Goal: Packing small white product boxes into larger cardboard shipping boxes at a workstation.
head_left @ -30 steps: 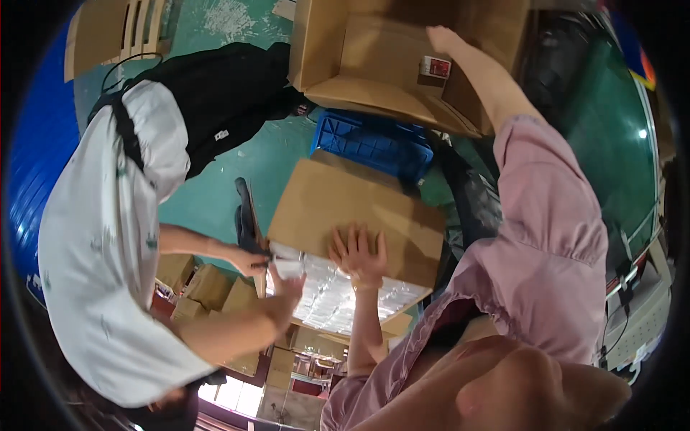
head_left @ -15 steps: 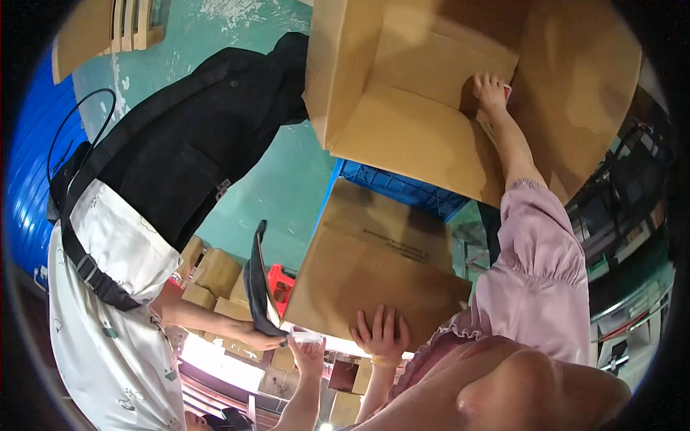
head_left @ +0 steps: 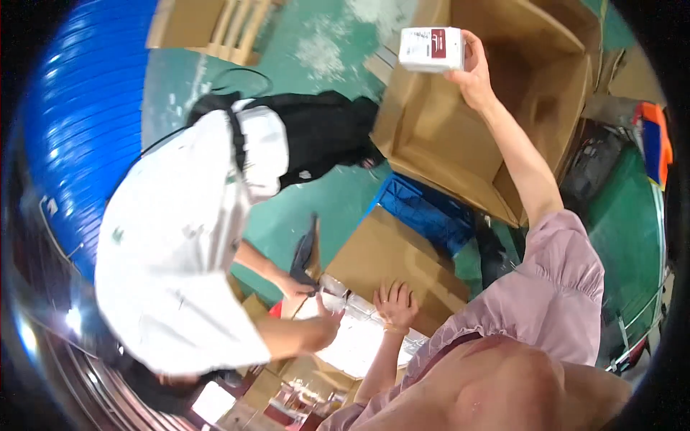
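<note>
My right hand (head_left: 474, 72) is raised and holds a small white box with a dark red label (head_left: 431, 49) over a large open cardboard carton (head_left: 438, 151). My left hand (head_left: 394, 303) lies flat, fingers spread, on the top of a closed brown carton (head_left: 384, 255). A co-worker in a white shirt (head_left: 180, 244) bends over the same carton. One of their hands grips a dark tape dispenser (head_left: 305, 255). Their other hand (head_left: 327, 327) presses on the shiny clear tape (head_left: 352, 305) right beside my left hand.
A blue plastic crate (head_left: 424, 212) sits between the two cartons on the green floor (head_left: 330, 194). A big blue drum (head_left: 79, 129) fills the left side. A wooden pallet (head_left: 215, 25) lies at the top. More small cartons (head_left: 266, 381) are stacked below.
My right hand, which reached into the big open carton, has come up holding the white box. The co-worker's tape dispenser has stayed at the closed carton's edge. My left hand stays flat.
</note>
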`<state>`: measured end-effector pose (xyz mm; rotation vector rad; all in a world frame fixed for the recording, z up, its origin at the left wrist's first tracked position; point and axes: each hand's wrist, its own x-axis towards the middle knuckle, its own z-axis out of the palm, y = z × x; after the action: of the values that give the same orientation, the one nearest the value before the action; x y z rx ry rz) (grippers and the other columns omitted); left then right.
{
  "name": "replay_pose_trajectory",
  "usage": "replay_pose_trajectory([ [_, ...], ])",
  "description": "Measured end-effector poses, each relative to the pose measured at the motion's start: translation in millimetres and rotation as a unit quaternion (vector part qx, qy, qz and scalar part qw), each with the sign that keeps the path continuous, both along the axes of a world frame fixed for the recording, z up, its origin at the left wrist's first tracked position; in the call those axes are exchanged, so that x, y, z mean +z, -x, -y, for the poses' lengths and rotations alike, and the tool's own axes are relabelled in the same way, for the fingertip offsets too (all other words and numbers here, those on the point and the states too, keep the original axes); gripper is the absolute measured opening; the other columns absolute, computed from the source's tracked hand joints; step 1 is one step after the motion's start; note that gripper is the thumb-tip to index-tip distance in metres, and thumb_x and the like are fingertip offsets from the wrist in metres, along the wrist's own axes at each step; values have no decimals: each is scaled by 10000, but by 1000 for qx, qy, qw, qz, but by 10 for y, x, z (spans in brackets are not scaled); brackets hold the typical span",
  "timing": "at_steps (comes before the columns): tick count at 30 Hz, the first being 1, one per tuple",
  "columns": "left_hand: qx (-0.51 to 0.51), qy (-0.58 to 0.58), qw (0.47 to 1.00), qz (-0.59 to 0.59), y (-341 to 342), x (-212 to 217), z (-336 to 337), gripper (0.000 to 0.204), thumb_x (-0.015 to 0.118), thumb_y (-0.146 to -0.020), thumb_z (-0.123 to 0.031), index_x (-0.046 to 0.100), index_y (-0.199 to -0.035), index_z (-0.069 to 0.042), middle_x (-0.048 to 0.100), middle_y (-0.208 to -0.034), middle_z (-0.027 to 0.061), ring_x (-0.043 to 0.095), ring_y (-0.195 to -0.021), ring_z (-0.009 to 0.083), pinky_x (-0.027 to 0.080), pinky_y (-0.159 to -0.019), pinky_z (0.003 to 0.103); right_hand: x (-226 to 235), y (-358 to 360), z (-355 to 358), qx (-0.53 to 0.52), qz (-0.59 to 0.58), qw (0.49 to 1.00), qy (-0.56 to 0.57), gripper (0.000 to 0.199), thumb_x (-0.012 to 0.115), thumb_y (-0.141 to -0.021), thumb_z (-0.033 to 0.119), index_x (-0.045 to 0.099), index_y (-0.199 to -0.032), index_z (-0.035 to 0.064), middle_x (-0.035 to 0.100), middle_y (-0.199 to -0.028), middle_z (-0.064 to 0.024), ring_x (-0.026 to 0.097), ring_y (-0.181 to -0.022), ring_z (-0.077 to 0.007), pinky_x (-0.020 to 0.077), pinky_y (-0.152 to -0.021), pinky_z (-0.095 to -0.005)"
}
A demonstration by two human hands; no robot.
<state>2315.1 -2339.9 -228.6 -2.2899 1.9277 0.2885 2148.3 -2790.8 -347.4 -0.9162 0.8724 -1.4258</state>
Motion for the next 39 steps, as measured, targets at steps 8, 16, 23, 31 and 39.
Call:
replay_pose_trajectory([
  [8,-51,3,999,-3,18,-112,-282,386,522,-735,-320,597,-1048,-107,550,-1124,87,409,-1135,341,237,-994,494,2573,197,-888,99,131,974,159,808,645,-525,5,314,-1258,81,425,-1169,-48,403,-1135,-181,310,-973,-302],
  [16,-117,155,973,-127,-162,194,-616,479,558,-693,-295,532,-1098,-41,414,-1216,207,264,-1202,427,138,-1011,579,3481,15,-3008,216,60,953,206,914,767,-533,147,289,-1307,61,427,-1232,-75,425,-1154,-214,331,-976,-331],
  [23,19,272,936,-221,150,598,-2661,374,625,-668,-259,585,-1028,-163,491,-1155,121,325,-1167,387,278,-957,532,2539,-960,-5442,396,-228,883,108,831,802,-575,192,364,-1268,51,481,-1179,-104,477,-1077,-207,388,-918,-338],
  [31,315,275,892,-172,-521,740,-5226,248,654,-697,-212,606,-920,-115,566,-1040,87,485,-1027,306,362,-916,427,2113,-3180,-7003,469,-325,811,131,870,803,-566,295,333,-1253,42,491,-1166,-152,536,-989,-239,444,-846,-345],
  [39,517,343,774,-125,-318,892,-5825,243,655,-718,-202,607,-930,-93,582,-1027,97,532,-973,282,414,-863,371,1575,-4563,-7359,446,-374,721,375,775,763,-623,267,343,-1238,53,466,-1208,-152,461,-1102,-299,378,-931,-368],
])
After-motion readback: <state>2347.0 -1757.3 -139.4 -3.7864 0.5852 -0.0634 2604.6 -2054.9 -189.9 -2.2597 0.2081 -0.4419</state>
